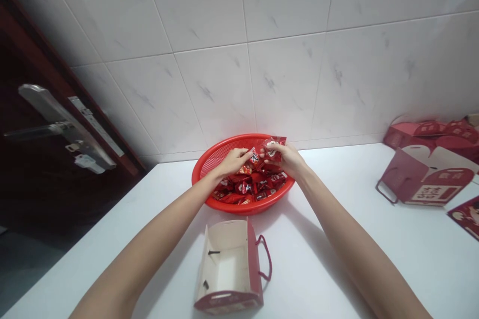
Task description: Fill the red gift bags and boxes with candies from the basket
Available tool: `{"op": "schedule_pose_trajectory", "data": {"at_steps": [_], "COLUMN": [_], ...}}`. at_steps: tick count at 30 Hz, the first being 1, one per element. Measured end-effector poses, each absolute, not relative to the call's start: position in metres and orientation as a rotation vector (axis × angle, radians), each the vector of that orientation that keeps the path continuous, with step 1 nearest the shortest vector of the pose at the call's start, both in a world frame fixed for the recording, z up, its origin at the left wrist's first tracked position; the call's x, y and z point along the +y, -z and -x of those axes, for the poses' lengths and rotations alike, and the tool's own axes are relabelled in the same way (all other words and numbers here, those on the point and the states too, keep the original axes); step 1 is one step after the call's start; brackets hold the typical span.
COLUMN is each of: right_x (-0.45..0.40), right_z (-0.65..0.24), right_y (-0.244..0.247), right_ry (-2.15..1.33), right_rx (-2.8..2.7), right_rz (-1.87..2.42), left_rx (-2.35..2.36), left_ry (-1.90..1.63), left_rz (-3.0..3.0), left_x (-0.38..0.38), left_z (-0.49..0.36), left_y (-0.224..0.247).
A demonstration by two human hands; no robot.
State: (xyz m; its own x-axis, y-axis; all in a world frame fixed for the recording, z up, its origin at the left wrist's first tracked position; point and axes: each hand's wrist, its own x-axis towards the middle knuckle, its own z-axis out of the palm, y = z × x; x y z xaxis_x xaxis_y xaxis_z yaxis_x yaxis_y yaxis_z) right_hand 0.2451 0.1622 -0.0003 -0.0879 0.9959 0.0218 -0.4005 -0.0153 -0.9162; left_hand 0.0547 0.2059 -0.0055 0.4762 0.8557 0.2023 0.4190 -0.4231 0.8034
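Both my hands are over a red plastic basket [207, 157] at the back of the table, partly filled with small red wrapped packets [245, 188]. My left hand [236, 160] is closed on a red packet [256, 155] with pale lettering. My right hand [286, 157] pinches another red packet [275, 148] with white print, just above the basket's right side. Nearer to me stands an open gift box [254, 264], dark red outside and cream inside. Its interior shows no packets, and a dark red rope handle [268, 259] hangs from its right side.
More dark red gift boxes [426, 174] stand at the right against the wall, with a flat printed red piece [466, 214] near them. A white tiled wall [284, 79] rises behind the white table [329, 189]. A dark door [33, 159] with a metal handle is at the left.
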Motion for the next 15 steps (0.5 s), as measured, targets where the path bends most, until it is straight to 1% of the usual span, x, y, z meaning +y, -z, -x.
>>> {"op": "schedule_pose_trajectory", "data": {"at_steps": [8,15], "right_x": [0.1644,0.1619], "right_z": [-0.2442,-0.2435], "right_y": [0.0027,0.0026], "right_ry": [-1.446,-1.437], "right_rx": [-0.952,-0.968], "right_rz": [0.835,0.823], "left_rx": [1.03,1.042], "left_ry": [-1.091,-1.153], "left_rz": [-1.883,-1.852], "left_x": [0.2014,0.1982], "left_z": [-0.0583,-0.0595], "left_y": [-0.0023,-0.005]}}
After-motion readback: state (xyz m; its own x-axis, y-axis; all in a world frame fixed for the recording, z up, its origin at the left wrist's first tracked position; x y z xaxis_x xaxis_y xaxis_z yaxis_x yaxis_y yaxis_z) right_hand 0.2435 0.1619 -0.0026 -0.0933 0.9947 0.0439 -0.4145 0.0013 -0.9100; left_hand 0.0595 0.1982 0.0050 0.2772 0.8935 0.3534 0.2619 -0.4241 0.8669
